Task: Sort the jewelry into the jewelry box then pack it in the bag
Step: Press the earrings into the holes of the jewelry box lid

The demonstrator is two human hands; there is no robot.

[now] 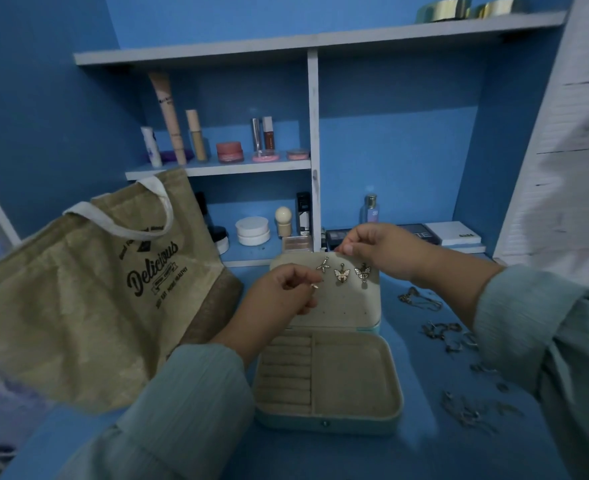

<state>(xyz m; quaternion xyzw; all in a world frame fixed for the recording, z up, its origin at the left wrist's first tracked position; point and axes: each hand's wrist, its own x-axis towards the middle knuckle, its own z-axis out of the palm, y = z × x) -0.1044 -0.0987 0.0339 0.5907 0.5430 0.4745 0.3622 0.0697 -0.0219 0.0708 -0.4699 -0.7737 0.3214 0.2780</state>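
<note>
The jewelry box (327,375) lies open on the blue tabletop (424,452) at about 6 o'clock from the middle of the view, its lid (341,303) standing up behind the tray. The tray has a row of ring rolls (286,372) on its left and one wide compartment (355,372) on its right. Three earrings are pinned along the top of the lid lining: a starfish earring (323,265) at 9 o'clock of the row, then two butterfly earrings (342,275) to its right.

The left hand (279,299) is in front of the lid's left side, its grip pinching a small earring (315,286) between thumb and forefinger, just below the starfish earring. The right hand (379,251) is at the lid's top edge, at 12 o'clock of the box, with its fingers curled over the edge and holding the lid near the rightmost butterfly earring.

The bag (78,306), a tan tote with white handles and dark print, lies at 9 o'clock of the box, close beside it. Loose jewelry (459,344) is scattered over the tabletop at 3 to 4 o'clock of the box, well apart from the bag; the single pieces are too dim to tell apart.

Behind the box, at 12 o'clock, a white shelf (217,168) carries tubes and small jars of cosmetics (230,151)
</note>
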